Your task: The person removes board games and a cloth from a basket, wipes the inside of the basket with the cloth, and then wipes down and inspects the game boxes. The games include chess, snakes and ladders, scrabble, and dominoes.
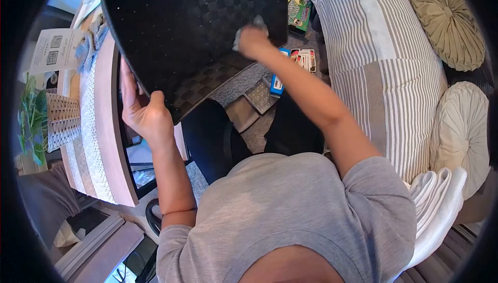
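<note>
i see the black bin (166, 34) tipped up in front of the legs (207, 135). the left hand (148, 114) grips its edge; the right hand (253, 43) clutches a gray cloth (260, 22) by its inside. i think this is wiping, so the next rub needs that left hand steady. cards (308, 60) lie beyond.

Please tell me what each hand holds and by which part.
The left hand grips the black woven basket by its edge; the right hand holds a greyish cloth, gripped part unclear.
</note>
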Demonstrator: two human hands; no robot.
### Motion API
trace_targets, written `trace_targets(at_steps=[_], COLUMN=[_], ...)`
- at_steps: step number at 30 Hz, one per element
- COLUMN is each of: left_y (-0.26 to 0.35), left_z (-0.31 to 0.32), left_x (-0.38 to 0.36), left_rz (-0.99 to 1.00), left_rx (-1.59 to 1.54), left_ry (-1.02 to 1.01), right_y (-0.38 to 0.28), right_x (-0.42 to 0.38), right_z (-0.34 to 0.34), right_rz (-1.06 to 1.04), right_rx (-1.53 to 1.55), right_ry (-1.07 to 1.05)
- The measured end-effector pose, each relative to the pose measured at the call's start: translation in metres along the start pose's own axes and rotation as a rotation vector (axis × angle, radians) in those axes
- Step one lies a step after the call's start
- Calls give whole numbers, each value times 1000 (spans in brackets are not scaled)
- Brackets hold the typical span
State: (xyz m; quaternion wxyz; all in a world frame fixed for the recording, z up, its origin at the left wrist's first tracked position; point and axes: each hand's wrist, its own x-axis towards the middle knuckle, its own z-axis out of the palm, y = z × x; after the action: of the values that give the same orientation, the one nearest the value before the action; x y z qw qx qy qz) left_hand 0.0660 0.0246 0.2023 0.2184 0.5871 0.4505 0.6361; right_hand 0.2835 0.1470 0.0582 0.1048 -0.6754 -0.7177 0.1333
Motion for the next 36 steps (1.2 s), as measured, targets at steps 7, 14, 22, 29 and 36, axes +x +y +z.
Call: trace_targets(at_steps=[7, 14, 22, 29, 36], left_y=[-54, -83, -119, -165, -167], left_z=[22, 6, -4, 29, 36], left_x=[-15, -45, -61, -49, -47], left_rz=[-120, -472, -805, -858, -848], left_rx=[-38, 8, -39, 16, -14], left_ry=[-68, 40, 103, 213, 274], right_y=[-114, -43, 124, 231, 228], right_x=[-61, -56, -39, -14, -23], right_z=[12, -12, -133, -58, 21], right_rz=[-407, -755, 64, 374, 261], right_rx=[682, 507, 953, 606, 293], right_ry=[-274, -626, -79, 305, 288])
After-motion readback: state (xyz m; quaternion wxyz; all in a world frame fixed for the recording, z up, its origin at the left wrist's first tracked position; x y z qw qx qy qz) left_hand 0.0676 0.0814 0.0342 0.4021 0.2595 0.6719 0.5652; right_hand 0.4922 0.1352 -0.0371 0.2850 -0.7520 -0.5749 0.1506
